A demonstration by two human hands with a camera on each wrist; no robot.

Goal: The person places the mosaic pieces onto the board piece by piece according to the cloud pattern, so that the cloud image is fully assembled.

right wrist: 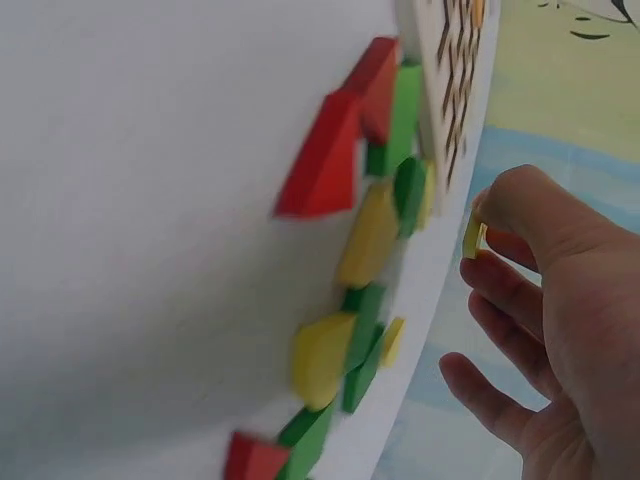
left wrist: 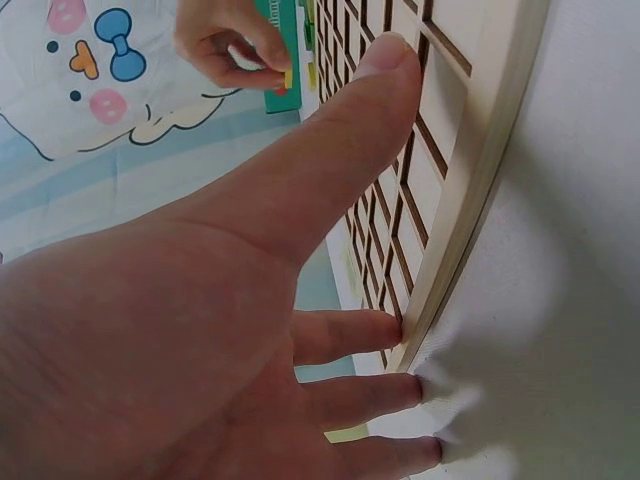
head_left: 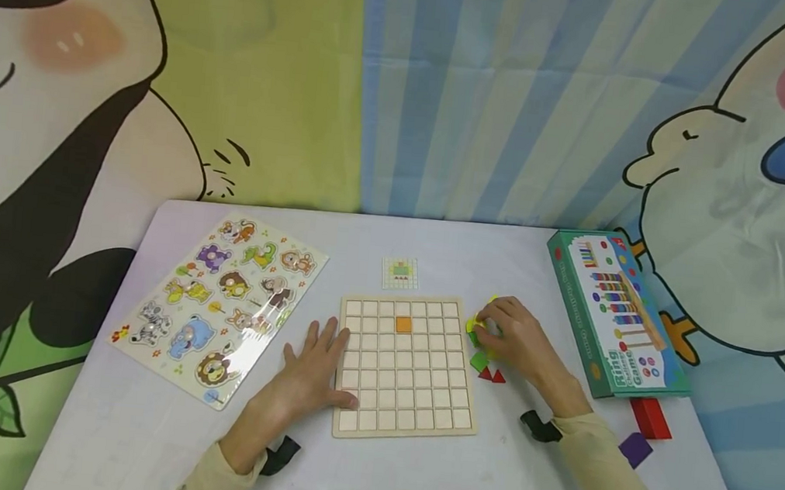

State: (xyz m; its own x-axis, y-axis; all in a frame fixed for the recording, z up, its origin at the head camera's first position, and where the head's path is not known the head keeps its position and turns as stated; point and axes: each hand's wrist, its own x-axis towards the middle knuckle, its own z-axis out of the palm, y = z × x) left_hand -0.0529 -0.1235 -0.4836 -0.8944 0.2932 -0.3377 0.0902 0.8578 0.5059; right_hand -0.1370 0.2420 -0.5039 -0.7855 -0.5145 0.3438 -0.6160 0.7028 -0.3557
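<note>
A wooden grid board (head_left: 410,367) lies flat with one orange square tile (head_left: 403,324) in a cell near its top. My left hand (head_left: 311,374) rests over the board's left edge, thumb on the lower cells and the other fingers spread along the side. Just past the board's right edge, my right hand (head_left: 514,333) pinches a small yellow block (right wrist: 473,235) between thumb and index finger. Below that hand lie green blocks (right wrist: 362,370), yellow blocks (right wrist: 370,232) and red triangular blocks (right wrist: 325,160), loosely clustered on the table.
A small pattern card (head_left: 400,274) lies behind the board. To the left is a sheet of animal pictures (head_left: 219,304). At the right stands a green box (head_left: 617,315), with a red block (head_left: 650,418) and a purple block (head_left: 635,450) by its front.
</note>
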